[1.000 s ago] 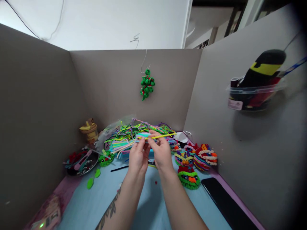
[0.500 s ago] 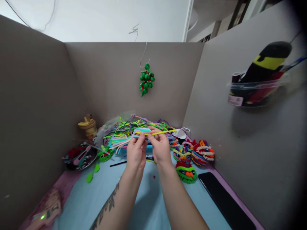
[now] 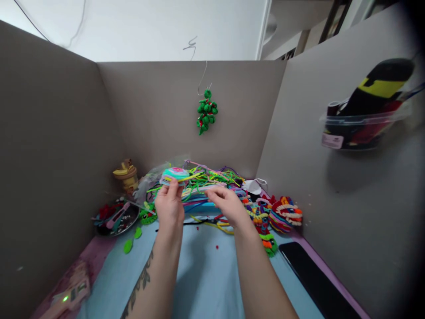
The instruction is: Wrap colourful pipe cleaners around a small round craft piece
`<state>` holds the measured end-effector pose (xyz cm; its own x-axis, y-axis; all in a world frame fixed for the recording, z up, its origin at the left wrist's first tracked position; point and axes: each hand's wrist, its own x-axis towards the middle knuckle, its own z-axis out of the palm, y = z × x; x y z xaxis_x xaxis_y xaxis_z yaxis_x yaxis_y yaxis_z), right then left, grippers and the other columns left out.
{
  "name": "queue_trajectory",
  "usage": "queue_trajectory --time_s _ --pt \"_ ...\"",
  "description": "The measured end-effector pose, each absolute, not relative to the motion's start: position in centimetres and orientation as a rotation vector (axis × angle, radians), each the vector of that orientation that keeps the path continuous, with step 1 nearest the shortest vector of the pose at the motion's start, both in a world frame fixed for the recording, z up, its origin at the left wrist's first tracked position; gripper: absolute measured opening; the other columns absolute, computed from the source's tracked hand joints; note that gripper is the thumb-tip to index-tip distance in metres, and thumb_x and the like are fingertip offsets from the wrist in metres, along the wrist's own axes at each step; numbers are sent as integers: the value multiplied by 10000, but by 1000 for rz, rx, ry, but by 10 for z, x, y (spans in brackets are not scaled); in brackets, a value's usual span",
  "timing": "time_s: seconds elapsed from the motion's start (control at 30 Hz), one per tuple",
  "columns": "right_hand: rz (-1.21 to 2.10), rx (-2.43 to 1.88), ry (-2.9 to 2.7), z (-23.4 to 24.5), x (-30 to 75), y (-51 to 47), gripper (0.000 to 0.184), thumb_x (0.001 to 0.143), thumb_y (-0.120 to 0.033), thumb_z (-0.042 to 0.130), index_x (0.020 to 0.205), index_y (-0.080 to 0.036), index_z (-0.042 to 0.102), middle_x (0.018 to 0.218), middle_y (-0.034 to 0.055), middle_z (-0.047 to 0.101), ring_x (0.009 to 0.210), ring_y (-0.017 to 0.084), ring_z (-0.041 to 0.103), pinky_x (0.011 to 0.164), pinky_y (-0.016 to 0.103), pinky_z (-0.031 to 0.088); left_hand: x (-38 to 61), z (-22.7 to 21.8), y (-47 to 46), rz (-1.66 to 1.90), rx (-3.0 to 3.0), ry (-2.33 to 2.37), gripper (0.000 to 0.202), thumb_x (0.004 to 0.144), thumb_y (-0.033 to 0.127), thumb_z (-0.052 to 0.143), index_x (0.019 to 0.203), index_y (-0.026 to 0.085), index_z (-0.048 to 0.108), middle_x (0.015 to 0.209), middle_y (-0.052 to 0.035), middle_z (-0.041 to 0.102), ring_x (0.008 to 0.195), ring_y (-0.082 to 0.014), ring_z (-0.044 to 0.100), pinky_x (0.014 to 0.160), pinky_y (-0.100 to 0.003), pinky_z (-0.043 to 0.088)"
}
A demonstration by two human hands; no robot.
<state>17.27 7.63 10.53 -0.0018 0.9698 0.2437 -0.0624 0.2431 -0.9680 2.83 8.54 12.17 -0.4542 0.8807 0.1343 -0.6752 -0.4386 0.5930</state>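
Note:
My left hand (image 3: 169, 201) is closed on a flat, round coil of pipe cleaners (image 3: 175, 173) in turquoise, pink and white. A yellow pipe cleaner (image 3: 187, 177) runs along the coil's near edge and sticks out to the right. My right hand (image 3: 227, 204) is apart from the coil, over the right part of the pipe cleaner pile. Its thumb and fingertips are pressed together, and what may be between them is too small to make out. Behind both hands lies a heap of loose pipe cleaners (image 3: 212, 178) in green, yellow, pink and blue.
Finished colourful pipe cleaner pieces (image 3: 283, 215) lie right, near a black phone-like slab (image 3: 315, 279). At left are a metal bowl (image 3: 133, 220) with tools, green ovals (image 3: 128, 246) and a pink glue gun (image 3: 71, 292). Grey panels enclose three sides; a green ornament (image 3: 206, 113) hangs behind.
My hands have moved apart: the left went left with the coil, the right slightly right and off it. The yellow pipe cleaner that stuck out straight now lies along the coil.

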Motion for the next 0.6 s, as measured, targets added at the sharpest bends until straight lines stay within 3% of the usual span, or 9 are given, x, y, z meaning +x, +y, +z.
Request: queue_trajectory --time_s 0.1,0.23,0.4,0.6 --pt "759 -992 -1293 103 174 78 192 707 -309 654 852 -186 672 709 2 623 683 160 559 648 281 436 3 130 86 1970 512 584 92 684 161 745 721 143 663 688 0 702 648 -97 658 749 -228 523" --pt "611 -1025 -1285 88 166 89 345 692 -244 640 1036 -217 651 687 -20 555 599 139 480 587 268 403 -14 130 84 1724 576 574 68 740 160 697 795 133 667 755 -50 725 680 -144 687 806 -321 546" --pt "618 -1054 -1406 75 160 99 212 703 -254 617 895 -190 679 686 -9 539 608 149 476 595 284 390 -15 126 84 1597 564 556 69 800 154 625 860 146 659 770 -46 729 709 -153 699 792 -323 566" --pt "654 -1034 -1329 77 158 96 134 730 -310 622 733 -183 581 662 -16 549 621 147 504 620 283 405 -12 129 84 1581 408 582 118 857 113 536 849 154 646 685 -24 708 658 -143 697 725 -294 582"
